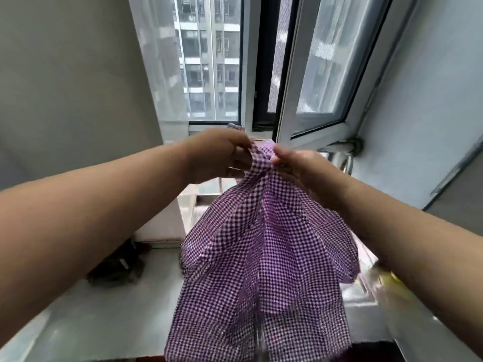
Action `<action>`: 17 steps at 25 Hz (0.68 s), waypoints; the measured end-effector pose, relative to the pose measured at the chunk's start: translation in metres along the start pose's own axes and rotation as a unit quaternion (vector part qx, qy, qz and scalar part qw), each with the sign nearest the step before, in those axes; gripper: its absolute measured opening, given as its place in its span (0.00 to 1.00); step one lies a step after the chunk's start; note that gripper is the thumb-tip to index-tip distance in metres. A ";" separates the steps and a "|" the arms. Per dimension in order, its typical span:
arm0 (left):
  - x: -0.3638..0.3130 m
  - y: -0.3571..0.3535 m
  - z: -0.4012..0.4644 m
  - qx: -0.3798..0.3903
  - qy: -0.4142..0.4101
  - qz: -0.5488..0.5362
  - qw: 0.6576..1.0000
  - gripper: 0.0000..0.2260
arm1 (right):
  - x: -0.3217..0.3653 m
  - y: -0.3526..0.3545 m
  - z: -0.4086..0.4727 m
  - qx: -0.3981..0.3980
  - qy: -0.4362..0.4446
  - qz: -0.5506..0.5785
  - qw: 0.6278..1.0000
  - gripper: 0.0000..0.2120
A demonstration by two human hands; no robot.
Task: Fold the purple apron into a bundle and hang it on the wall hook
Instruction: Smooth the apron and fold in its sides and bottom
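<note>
The purple checked apron [261, 252] hangs in front of me, gathered at its top and spreading wide below. My left hand [219, 155] grips the gathered top from the left, fingers curled round the cloth. My right hand [295, 165] pinches the same gathered top from the right, close against the left hand. A small bit of the apron's fabric sticks up above my left hand. No wall hook is visible in this view.
An open window sash [326, 74] swings inward just behind my hands. A metal bar [339, 150] runs below it at the right wall. A grey ledge [91, 309] lies under the apron, with a dark bundle [117, 265] on it at left.
</note>
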State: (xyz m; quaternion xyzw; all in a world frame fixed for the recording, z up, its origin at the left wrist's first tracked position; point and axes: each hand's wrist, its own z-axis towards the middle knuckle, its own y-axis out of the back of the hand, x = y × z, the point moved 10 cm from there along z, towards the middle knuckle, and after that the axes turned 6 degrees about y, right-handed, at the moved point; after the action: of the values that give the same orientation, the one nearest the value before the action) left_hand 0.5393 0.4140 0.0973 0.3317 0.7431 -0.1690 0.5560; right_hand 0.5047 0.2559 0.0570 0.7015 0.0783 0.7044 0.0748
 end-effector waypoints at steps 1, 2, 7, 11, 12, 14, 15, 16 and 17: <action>-0.013 -0.011 -0.007 0.005 -0.020 0.055 0.998 0.08 | 0.016 -0.021 -0.005 0.034 0.012 -0.002 0.999 0.31; -0.027 -0.018 -0.014 -0.018 -0.047 0.105 0.993 0.05 | 0.029 -0.038 -0.006 0.067 0.024 0.024 0.997 0.30; -0.068 -0.015 -0.032 -0.105 -0.115 0.220 0.963 0.07 | 0.065 -0.044 -0.022 0.043 0.045 0.087 0.994 0.09; -0.082 0.044 -0.041 -0.186 -0.130 0.219 0.949 0.10 | 0.068 -0.027 -0.045 0.043 -0.025 0.173 0.984 0.10; -0.074 0.061 -0.037 -0.188 -0.106 0.207 0.954 0.10 | 0.072 -0.024 -0.050 0.041 -0.025 0.193 0.980 0.11; -0.057 0.067 -0.035 -0.143 -0.068 0.231 0.960 0.08 | 0.084 -0.021 -0.060 0.038 -0.013 0.227 0.973 0.14; -0.052 0.055 -0.037 -0.101 -0.057 0.250 0.961 0.08 | 0.091 -0.019 -0.065 0.033 -0.009 0.243 0.969 0.15; -0.050 0.042 -0.039 -0.061 -0.054 0.248 0.965 0.10 | 0.098 -0.018 -0.070 0.032 -0.005 0.263 0.964 0.17; -0.053 0.033 -0.042 -0.046 -0.067 0.247 0.966 0.14 | 0.104 -0.016 -0.074 0.038 0.007 0.272 0.962 0.17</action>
State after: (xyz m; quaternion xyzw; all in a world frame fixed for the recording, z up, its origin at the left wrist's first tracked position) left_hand 0.5403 0.4479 0.1643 0.4671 0.6063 -0.0136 0.6435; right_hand 0.4301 0.2940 0.1551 0.6934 -0.0876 0.6999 -0.1469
